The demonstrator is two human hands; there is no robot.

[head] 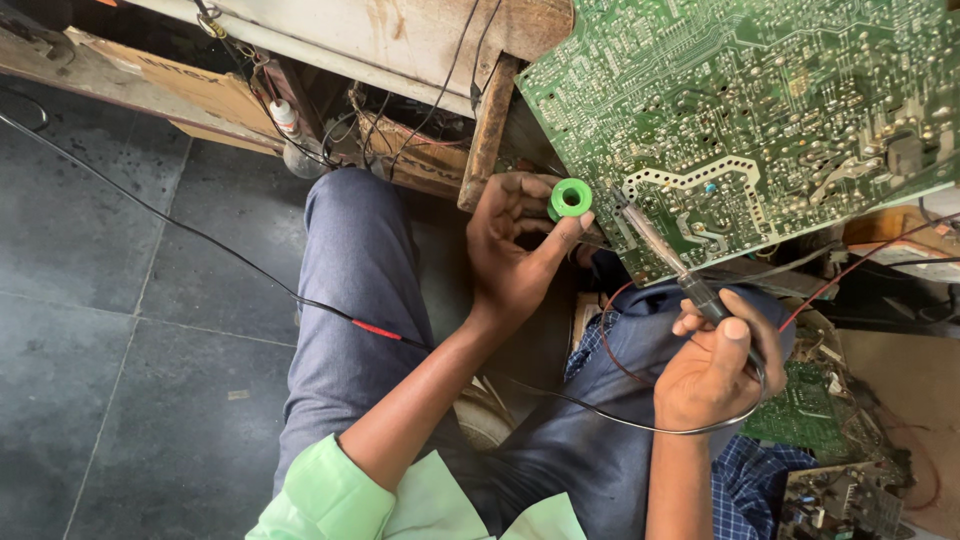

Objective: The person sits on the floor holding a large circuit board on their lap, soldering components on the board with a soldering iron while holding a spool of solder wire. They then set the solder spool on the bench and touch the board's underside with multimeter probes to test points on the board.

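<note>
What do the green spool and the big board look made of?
Green spool, held by the left hand: likely plastic, going by its uniform bright colour and smooth moulded rim. Circuit board: apparently rigid laminate with a glossy green coating, pale traces and metallic solder dots.

Not much packaging here tbh. There's a flat brown cardboard box (190, 90) up around 11 o'clock, lying at a slant under the wooden bench edge, with dark print on its side. Just right of it, nearer 12 o'clock, a small white plastic bottle (285, 118) with a red cap stands tilted. No screens or signs showing.
</note>
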